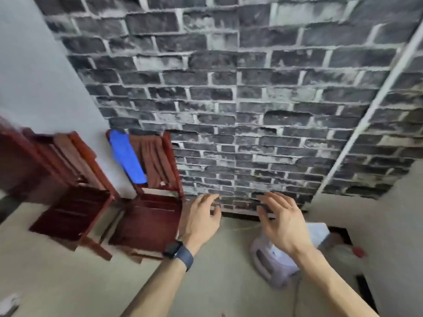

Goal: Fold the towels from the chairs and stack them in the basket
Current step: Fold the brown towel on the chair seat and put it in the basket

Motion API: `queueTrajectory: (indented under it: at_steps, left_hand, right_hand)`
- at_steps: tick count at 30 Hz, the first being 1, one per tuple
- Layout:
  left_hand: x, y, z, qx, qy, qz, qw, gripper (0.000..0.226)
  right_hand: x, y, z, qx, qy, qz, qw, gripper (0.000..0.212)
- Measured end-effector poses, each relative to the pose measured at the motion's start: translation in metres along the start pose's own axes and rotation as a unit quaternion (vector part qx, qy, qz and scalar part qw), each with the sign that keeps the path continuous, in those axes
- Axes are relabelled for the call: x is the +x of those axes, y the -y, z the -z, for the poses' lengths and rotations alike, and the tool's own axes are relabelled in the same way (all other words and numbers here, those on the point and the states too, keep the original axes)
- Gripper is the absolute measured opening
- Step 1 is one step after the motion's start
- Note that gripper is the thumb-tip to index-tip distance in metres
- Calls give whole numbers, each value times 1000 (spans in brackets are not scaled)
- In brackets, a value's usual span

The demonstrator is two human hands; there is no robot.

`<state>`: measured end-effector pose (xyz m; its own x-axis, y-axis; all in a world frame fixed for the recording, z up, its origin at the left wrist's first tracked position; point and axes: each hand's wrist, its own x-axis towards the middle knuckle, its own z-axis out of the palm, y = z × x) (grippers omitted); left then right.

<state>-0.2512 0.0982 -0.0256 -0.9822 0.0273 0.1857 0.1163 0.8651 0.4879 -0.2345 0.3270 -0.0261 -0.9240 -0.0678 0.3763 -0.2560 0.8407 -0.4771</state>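
the task is looking partly underway at most, with most of the folding waiting to be done. left of centre in the frame, a blue towel (127, 156) and a brown towel (154, 161) are hanging side by side over the back of the nearer wooden chair (146, 223), both unfolded. further left, a second chair (75, 211) is showing what seems to be another reddish-brown cloth (67, 149) draped on its back, though blur is making that hard to confirm. at the lower right, a pale lilac basket (267, 259) is sitting on the floor (217, 282), partly hidden behind the right forearm. something white (318, 232) is lying in or on it, possibly a towel already folded, but the picture is not settling that. both hands are reaching forward in the lower middle of the frame, holding nothing: the left hand (200, 219), with a dark watch (177, 250) on its wrist, is hovering beside the nearer chair's seat with loose fingers, and the right hand (280, 221) is spreading its fingers above the basket. so at least two towels are waiting to be taken, folded and stacked. no brand, label or writing is showing legibly anywhere; the watch face is reading as dark, and the grey brick wall (251, 99) is carrying no text.
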Motion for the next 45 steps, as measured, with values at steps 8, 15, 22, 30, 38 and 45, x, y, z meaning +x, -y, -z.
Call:
queueTrajectory:
  at_steps: [8,15,22,30,38,45]
  left_hand:
    - [-40,231,141,53,-114,206,970,31]
    - [-62,367,204,54,-105,329,937,36]
    - [-25,452,229,36,-108,386,916,38]
    - [44,543,304,45,-159,414,895,38]
    - [130,679,357,40,-137,362,921,39]
    - [247,832,353,14,-30,237,971,44]
  right_hand:
    - [86,193,-171,55,144,157,975,38]
    - [120,319,-276,92,188,212,955,38]
    - [189,399,-369,103,228,280,927,29]
    - [288,500,-453,95,285,324,897,46]
    - [355,583,-539,104,321,203,919,35]
    - [415,616,-669,134,326,-180,918,59]
